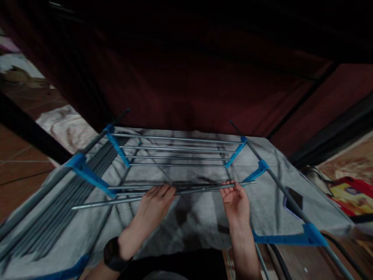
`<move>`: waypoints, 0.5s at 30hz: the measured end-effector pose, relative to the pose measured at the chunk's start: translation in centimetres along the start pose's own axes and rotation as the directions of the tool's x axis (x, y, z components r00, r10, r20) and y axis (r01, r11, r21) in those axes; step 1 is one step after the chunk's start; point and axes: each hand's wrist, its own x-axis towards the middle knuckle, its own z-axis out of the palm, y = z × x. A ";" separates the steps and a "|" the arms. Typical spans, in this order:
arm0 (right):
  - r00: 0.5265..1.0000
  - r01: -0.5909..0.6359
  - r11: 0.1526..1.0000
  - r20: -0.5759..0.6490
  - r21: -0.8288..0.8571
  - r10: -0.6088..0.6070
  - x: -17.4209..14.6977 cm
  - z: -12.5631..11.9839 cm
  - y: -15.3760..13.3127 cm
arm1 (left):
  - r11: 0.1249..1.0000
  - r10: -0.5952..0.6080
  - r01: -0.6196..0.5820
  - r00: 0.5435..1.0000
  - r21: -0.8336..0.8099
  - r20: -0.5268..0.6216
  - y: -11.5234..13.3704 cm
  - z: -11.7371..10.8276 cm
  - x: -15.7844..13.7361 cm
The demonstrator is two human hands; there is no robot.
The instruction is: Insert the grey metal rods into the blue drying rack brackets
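Observation:
A rack of grey metal tubes with blue plastic brackets [90, 175] stands before me. Several thin metal rods [116, 202] lie slantwise across its near part, their left end sticking out past the left bracket. My left hand [157, 198] is closed over these rods from above, palm down, with a dark watch on the wrist. Palm up, my right hand [234, 196] has its fingers curled at the rods near their right end, close to the right blue bracket [256, 175]. How many rods are in each hand I cannot make out.
A bundle of loose grey rods [70, 198] lies on the grey cloth [192, 221] at left. On the right are a phone [293, 202] and a red and yellow packet [352, 196]. A dark red panel [186, 89] rises behind the rack.

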 end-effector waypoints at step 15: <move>0.914 0.125 0.907 0.402 -0.402 0.052 -8.9 9.2 3.3 | 0.867 -0.218 0.250 0.968 -0.431 0.121 4.9 -2.0 -0.3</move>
